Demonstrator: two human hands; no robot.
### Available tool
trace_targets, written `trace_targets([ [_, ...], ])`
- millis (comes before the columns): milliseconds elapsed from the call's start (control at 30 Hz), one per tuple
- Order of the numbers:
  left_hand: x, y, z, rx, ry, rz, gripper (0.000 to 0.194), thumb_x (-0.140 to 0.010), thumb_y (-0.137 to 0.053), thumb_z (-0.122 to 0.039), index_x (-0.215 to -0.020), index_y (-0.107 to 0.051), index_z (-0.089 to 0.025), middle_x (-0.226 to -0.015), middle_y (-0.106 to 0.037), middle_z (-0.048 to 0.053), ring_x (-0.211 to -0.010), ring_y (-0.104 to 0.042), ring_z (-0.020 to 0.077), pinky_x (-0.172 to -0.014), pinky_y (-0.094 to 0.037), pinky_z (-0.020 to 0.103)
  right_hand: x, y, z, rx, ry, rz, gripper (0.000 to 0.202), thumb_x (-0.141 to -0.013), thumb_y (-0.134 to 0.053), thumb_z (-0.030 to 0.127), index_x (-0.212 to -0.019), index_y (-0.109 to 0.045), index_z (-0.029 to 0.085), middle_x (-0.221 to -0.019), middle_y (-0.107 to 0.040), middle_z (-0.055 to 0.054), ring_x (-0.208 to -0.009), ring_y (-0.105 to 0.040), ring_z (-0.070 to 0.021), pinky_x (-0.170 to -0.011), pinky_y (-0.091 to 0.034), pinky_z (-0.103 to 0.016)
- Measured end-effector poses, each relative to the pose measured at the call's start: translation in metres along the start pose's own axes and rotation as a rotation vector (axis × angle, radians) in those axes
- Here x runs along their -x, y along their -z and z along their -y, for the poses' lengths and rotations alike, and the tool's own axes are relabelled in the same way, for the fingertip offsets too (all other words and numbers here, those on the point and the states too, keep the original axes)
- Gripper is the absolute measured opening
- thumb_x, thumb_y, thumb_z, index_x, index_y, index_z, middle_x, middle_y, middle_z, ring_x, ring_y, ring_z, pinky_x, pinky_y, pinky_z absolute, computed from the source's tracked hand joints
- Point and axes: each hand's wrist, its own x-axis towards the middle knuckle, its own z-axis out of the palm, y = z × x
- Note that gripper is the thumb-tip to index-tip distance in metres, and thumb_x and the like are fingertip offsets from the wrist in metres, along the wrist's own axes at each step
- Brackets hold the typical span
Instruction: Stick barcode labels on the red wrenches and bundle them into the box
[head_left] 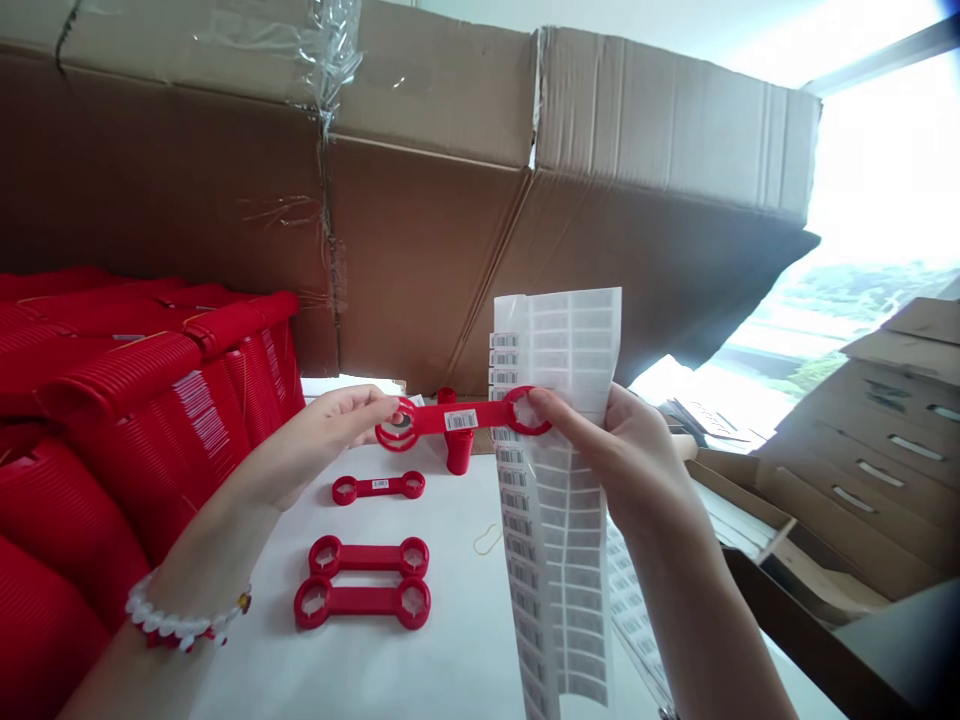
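Observation:
A red bar with a ring at each end [431, 418] is held up level between my hands, a barcode label on its middle. My left hand [341, 425] pinches its left ring. My right hand [600, 430] has its thumb on the right ring and also grips a long sheet of barcode labels [581, 560], which hangs down behind the bar. Below, on the white table [330, 680], lies a smaller-looking red bar with a label [379, 487]. Two more red bars [367, 558] [364, 601] lie nearer, with no label showing.
Stacked red ribbed items [225, 400] fill the left side. Large cardboard [427, 230] spans the back. A red cylinder [459, 452] stands behind the bars, and a rubber band [487, 540] lies mid-table. More label sheets [634, 600] and cardboard boxes [862, 480] are at right.

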Motion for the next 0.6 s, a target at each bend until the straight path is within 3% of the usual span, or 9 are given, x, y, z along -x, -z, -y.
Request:
trace_targets([
  [100,0.003,0.001,-0.001,0.022,0.005,0.049,0.029,-0.085,-0.076,-0.043,-0.098,-0.057,-0.024,-0.109,-0.065,0.002,-0.114,-0.062,0.0217,-0.104,-0.046,0.038,-0.001,0.001,-0.001,-0.013,-0.021,0.048,0.043,-0.071,-0.09,0.048,-0.099,-0.074,0.019,-0.091,-0.08,-0.007,-0.077,-0.076,-0.0226,-0.055,-0.063,-0.027],
  [200,0.003,0.0,0.0,0.029,-0.018,0.023,0.036,-0.079,-0.081,-0.031,-0.099,-0.053,-0.023,-0.116,-0.062,0.004,-0.114,-0.062,0.0225,-0.096,-0.049,0.037,0.0,-0.001,-0.003,-0.01,0.0,0.065,0.041,-0.072,-0.089,0.047,-0.098,-0.074,0.019,-0.092,-0.08,-0.007,-0.079,-0.076,-0.0226,-0.06,-0.063,-0.028],
  [333,0.005,-0.004,0.001,0.023,-0.019,-0.007,0.043,-0.076,-0.083,-0.033,-0.102,-0.049,-0.024,-0.126,-0.058,0.005,-0.105,-0.066,0.024,-0.089,-0.053,0.039,0.003,-0.006,-0.003,0.014,0.047,0.046,0.039,-0.074,-0.088,0.046,-0.099,-0.075,0.019,-0.094,-0.08,-0.006,-0.082,-0.077,-0.0234,-0.066,-0.065,-0.032],
  [400,0.006,-0.006,-0.002,-0.086,-0.024,-0.125,0.049,-0.077,-0.082,-0.044,-0.111,-0.052,-0.026,-0.133,-0.056,0.006,-0.111,-0.065,0.0259,-0.091,-0.053,0.041,0.005,-0.008,-0.002,0.029,0.071,0.028,0.041,-0.074,-0.088,0.046,-0.102,-0.075,0.019,-0.095,-0.08,-0.007,-0.082,-0.077,-0.0244,-0.068,-0.066,-0.034],
  [467,0.01,-0.007,-0.006,-0.202,-0.111,-0.368,0.054,-0.079,-0.079,-0.053,-0.119,-0.053,-0.028,-0.133,-0.057,0.006,-0.116,-0.062,0.0263,-0.093,-0.052,0.039,0.008,-0.009,-0.001,0.039,0.103,0.011,0.042,-0.074,-0.088,0.046,-0.103,-0.075,0.019,-0.096,-0.08,-0.007,-0.083,-0.077,-0.0251,-0.067,-0.066,-0.035],
  [533,0.017,-0.01,-0.011,-0.268,-0.253,-0.591,0.047,-0.083,-0.075,-0.052,-0.118,-0.054,-0.028,-0.128,-0.061,0.004,-0.115,-0.062,0.0237,-0.089,-0.053,0.034,0.011,-0.01,-0.001,0.044,0.14,0.004,0.041,-0.074,-0.088,0.045,-0.103,-0.075,0.019,-0.096,-0.08,-0.006,-0.083,-0.077,-0.0246,-0.065,-0.066,-0.033],
  [600,0.024,-0.013,-0.016,-0.265,-0.343,-0.642,0.035,-0.087,-0.073,-0.048,-0.112,-0.058,-0.029,-0.118,-0.066,0.001,-0.107,-0.064,0.0205,-0.08,-0.055,0.027,0.014,-0.011,0.0,0.054,0.173,0.002,0.038,-0.075,-0.088,0.044,-0.101,-0.076,0.02,-0.094,-0.08,-0.005,-0.082,-0.077,-0.0229,-0.062,-0.066,-0.03],
])
